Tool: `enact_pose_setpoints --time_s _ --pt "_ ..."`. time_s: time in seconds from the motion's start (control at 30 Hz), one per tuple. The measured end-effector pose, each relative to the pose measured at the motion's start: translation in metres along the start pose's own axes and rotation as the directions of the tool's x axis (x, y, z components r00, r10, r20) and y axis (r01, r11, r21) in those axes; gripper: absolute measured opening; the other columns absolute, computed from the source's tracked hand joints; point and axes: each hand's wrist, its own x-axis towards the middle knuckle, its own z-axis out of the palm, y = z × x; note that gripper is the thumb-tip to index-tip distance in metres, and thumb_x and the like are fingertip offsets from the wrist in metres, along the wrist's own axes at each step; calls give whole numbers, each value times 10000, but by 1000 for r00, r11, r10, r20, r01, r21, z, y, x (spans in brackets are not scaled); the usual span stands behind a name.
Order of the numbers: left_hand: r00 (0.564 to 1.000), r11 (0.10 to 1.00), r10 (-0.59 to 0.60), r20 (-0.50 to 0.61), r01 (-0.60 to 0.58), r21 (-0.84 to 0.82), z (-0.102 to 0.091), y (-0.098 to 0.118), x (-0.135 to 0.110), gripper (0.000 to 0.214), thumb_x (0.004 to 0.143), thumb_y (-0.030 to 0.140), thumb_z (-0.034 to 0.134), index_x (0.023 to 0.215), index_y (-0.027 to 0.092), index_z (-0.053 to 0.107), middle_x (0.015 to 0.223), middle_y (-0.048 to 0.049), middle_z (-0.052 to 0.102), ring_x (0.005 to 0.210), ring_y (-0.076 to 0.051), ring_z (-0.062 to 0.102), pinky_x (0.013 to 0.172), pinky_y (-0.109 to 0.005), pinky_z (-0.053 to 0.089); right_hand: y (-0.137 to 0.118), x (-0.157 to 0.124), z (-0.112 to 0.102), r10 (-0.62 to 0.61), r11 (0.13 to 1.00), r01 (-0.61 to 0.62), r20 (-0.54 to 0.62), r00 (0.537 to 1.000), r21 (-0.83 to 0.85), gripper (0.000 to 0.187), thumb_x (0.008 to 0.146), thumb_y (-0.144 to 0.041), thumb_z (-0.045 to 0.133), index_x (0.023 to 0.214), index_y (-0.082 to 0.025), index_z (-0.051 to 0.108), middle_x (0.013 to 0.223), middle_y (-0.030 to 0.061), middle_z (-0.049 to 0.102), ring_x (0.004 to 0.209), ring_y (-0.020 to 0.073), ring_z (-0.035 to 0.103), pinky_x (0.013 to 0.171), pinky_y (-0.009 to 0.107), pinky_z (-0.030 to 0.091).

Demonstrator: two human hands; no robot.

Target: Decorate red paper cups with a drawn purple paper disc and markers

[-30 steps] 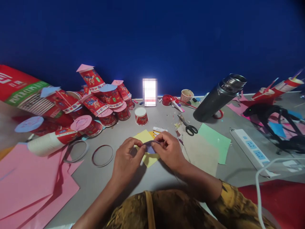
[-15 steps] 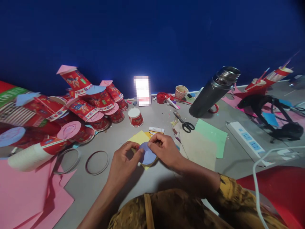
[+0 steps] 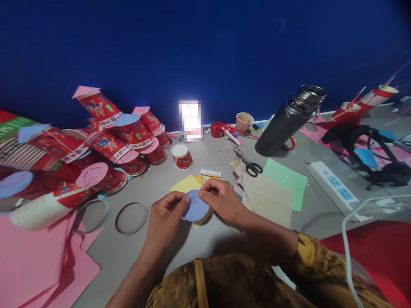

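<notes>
Between both hands is a blue paper disc [image 3: 196,207], held by its edges a little above the table. My left hand [image 3: 166,214] pinches its left rim between thumb and fingers. On the upper right rim, my right hand [image 3: 221,200] is closed with the thumb on top. Yellow paper [image 3: 183,183] lies partly hidden behind the disc and fingers. Just beyond the hands is a white glue stick [image 3: 210,173]. An upside-down red paper cup [image 3: 182,156] with a white base stands farther back.
Red paper cups [image 3: 111,143] with pink and blue paper pieces are stacked at left. Two tape rings [image 3: 131,218] lie nearby. To the right are black scissors [image 3: 252,166], green paper [image 3: 285,182], a dark flask [image 3: 282,128] and a power strip [image 3: 334,186]. A blue wall [image 3: 205,51] closes the back.
My left thumb has drawn back toward the disc's left rim, so more of the blue surface shows. My right hand keeps nearly the same grip.
</notes>
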Motion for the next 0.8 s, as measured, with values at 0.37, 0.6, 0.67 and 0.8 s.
enact_pose_setpoints --time_s 0.37,0.6,0.67,0.8 --pt "999 999 -23 37 24 -23 -1 -6 1 279 699 448 786 709 176 725 637 2 639 585 -135 534 546 -246 427 -2 -2 1 15 999 -13 23 1000 -48 121 836 -282 670 758 -193 645 704 -27 654 620 112 557 589 232 438" --pt "995 999 -15 96 19 -46 -2 -9 2 282 716 445 790 746 169 740 652 -8 661 589 -144 553 546 -252 431 -2 -4 2 38 998 -37 17 999 -51 130 841 -272 664 749 -185 639 694 -30 640 604 106 540 570 229 416" --pt "996 999 -7 90 12 -52 -1 -11 2 267 721 432 788 744 171 738 649 -6 661 585 -144 551 551 -257 435 0 -5 3 26 998 -25 16 1000 -62 125 852 -275 665 768 -183 646 705 -31 648 613 106 547 576 230 415" --pt "995 996 94 24 -94 2 1 -13 1 202 758 383 773 733 185 746 677 -7 666 621 -147 558 591 -262 449 5 -7 4 -49 983 46 -11 999 -176 113 862 -290 694 807 -194 666 702 -43 630 619 109 530 581 245 389"
